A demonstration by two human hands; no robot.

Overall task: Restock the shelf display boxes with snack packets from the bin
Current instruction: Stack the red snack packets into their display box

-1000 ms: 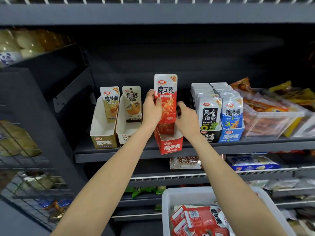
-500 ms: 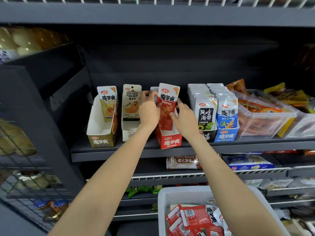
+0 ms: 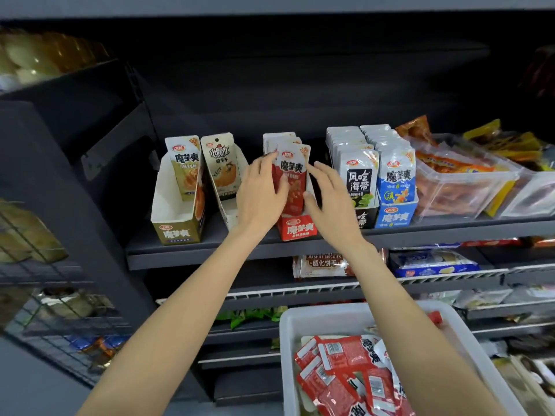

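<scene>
A red display box (image 3: 297, 229) stands on the dark shelf (image 3: 210, 250) with several red snack packets upright in it. The front red packet (image 3: 293, 171) sits low in the box. My left hand (image 3: 260, 192) holds that packet from the left, thumb across its front and fingertips at its left edge. My right hand (image 3: 329, 198) is on the packet's right side, fingers straight and spread, thumb touching its edge. A white bin (image 3: 286, 328) at the lower right holds more red packets (image 3: 345, 373).
Left of the red box stand a gold display box (image 3: 177, 232) and a white box (image 3: 229, 214), each showing one packet. Full black (image 3: 360, 181) and blue (image 3: 396, 217) boxes sit to the right, then clear tubs (image 3: 465, 187). Lower shelves hold biscuits (image 3: 322, 264).
The red packet has gone from held high above the box down into it, against the packets behind. My right hand has opened and drawn slightly off the packet.
</scene>
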